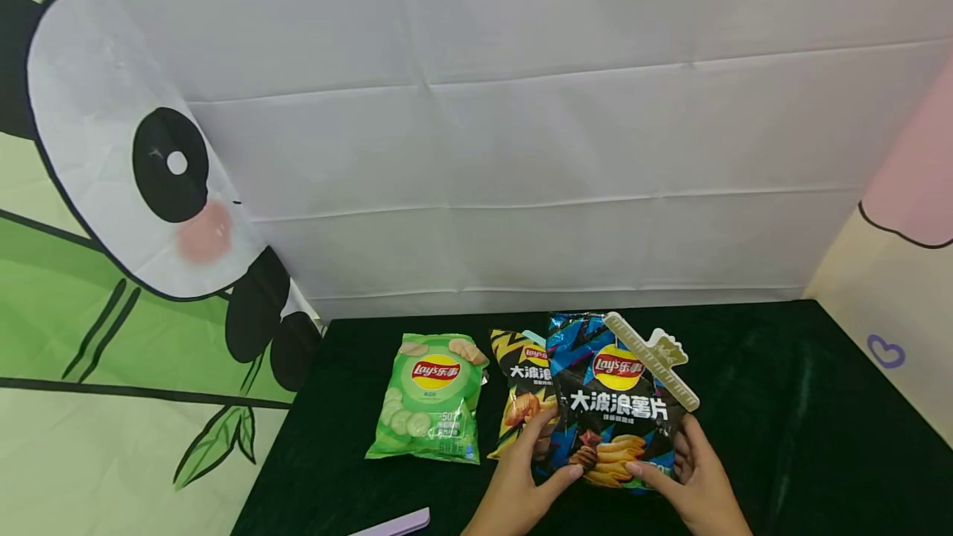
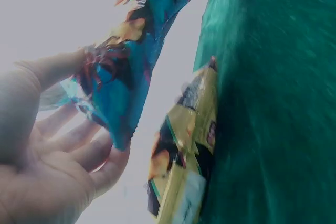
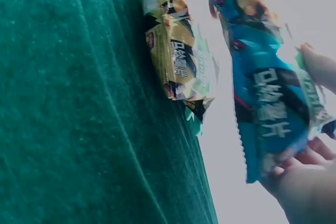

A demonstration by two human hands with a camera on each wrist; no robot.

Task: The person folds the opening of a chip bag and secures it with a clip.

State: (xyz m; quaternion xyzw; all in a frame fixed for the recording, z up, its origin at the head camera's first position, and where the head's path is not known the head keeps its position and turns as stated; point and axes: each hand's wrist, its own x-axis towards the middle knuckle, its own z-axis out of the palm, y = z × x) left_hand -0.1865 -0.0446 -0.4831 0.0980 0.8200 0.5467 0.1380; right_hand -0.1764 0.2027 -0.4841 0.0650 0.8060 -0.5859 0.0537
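Observation:
Both hands hold a blue and black Lay's potato chip bag by its lower sides, its front facing up toward the head camera. My left hand has its thumb on the front and its fingers behind, as the left wrist view also shows. My right hand pinches the opposite lower corner the same way. A cream sealing clip with a shaped ornament slants over the bag's upper right corner. Partly hidden behind this bag is a yellow and black chip bag, with a pale green clip at its top.
A green Lay's chip bag lies to the left of the yellow and black one. Near the front edge of the view is a lilac clip. Dark green cloth covers the table, and a white curtain rises behind it.

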